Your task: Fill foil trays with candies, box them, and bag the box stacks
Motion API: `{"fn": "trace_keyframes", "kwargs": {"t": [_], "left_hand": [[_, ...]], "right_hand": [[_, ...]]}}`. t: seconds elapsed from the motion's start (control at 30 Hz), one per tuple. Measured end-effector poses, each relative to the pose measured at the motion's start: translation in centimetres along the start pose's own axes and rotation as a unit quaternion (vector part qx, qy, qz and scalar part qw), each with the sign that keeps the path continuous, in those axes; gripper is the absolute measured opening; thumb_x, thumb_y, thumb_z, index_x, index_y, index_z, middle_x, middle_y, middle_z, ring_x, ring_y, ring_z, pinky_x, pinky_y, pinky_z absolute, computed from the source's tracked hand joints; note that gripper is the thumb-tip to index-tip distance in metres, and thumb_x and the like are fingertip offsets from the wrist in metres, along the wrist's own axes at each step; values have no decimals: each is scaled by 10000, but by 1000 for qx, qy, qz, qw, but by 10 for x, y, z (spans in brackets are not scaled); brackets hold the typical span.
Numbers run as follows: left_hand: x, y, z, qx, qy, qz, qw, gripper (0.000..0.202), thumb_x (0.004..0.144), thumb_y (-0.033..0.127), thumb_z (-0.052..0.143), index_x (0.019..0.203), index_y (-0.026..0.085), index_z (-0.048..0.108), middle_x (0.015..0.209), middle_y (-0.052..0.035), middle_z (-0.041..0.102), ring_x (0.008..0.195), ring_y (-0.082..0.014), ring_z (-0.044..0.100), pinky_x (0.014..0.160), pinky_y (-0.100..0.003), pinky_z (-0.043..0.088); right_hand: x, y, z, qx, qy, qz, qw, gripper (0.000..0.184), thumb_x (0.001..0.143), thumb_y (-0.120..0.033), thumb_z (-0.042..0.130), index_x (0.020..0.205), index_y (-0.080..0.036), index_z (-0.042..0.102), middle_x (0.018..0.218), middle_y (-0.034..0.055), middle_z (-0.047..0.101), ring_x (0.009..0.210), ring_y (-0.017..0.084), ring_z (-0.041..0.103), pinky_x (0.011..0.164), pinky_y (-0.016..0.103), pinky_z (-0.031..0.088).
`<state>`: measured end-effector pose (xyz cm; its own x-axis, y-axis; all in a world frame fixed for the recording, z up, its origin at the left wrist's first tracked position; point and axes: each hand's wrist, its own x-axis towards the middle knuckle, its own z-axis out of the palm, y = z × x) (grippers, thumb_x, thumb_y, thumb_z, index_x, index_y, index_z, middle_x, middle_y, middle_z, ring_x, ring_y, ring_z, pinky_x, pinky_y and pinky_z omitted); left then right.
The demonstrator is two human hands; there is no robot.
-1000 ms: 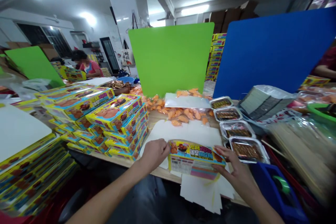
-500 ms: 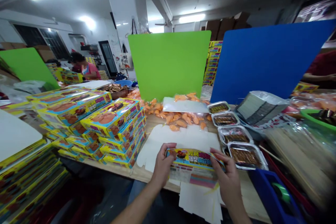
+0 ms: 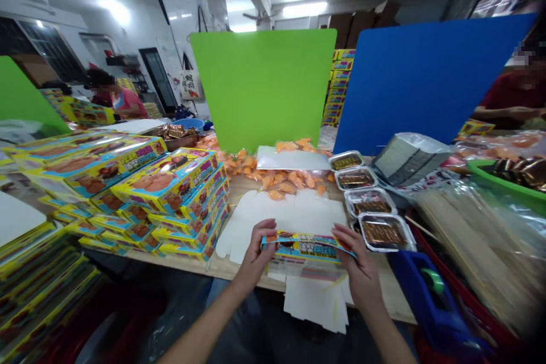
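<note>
I hold a colourful printed carton box (image 3: 307, 248) by its two ends just above the near edge of the wooden table (image 3: 232, 267). My left hand (image 3: 256, 251) grips the left end with curled fingers. My right hand (image 3: 357, 261) grips the right end the same way. Beneath the box lie flat white unfolded cartons (image 3: 285, 213), some hanging over the table edge (image 3: 318, 304).
Stacks of finished yellow boxes (image 3: 179, 199) stand to the left. Foil trays of snacks (image 3: 375, 216) line the right, with a blue tape dispenser (image 3: 430, 296) nearer. Orange snack packets (image 3: 277, 176) lie before green (image 3: 264, 88) and blue (image 3: 422, 77) dividers. Other people work at the far left and right.
Both hands have shifted inward and taken firmer hold of the box ends, lifting it slightly. The camera has tilted, so the scene sits a little higher and leftward.
</note>
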<state>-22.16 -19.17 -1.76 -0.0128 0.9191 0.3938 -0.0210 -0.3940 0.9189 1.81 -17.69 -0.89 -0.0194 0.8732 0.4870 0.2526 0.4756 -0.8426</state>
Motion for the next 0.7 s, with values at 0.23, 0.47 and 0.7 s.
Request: {"fn": "trace_keyframes", "kwargs": {"t": [0.23,0.47,0.7], "left_hand": [[10,-5,-29,141,-105,154,972,340,836,277,595,1173,259,556,1349,-106,456,1266,-252,401,1044,-451,320],[14,4,-31,109,-124,138,977,347,835,326,595,1171,239,598,1257,-104,581,1291,-265,401,1056,-479,325],[37,20,-62,206,-317,199,904,462,895,287,500,1350,304,422,1398,-55,456,1386,-243,223,1086,-477,299]], "right_hand": [[14,0,-38,-178,-161,-98,966,421,768,-384,651,1183,-378,581,1323,40,496,1221,266,439,1018,480,374],[14,-4,-35,-143,-154,-105,972,329,813,-335,605,1141,-363,612,1266,26,569,1166,227,514,986,429,435],[15,2,-35,-114,-160,-94,976,339,819,-324,606,1155,-362,602,1290,26,552,1180,212,513,966,384,468]]}}
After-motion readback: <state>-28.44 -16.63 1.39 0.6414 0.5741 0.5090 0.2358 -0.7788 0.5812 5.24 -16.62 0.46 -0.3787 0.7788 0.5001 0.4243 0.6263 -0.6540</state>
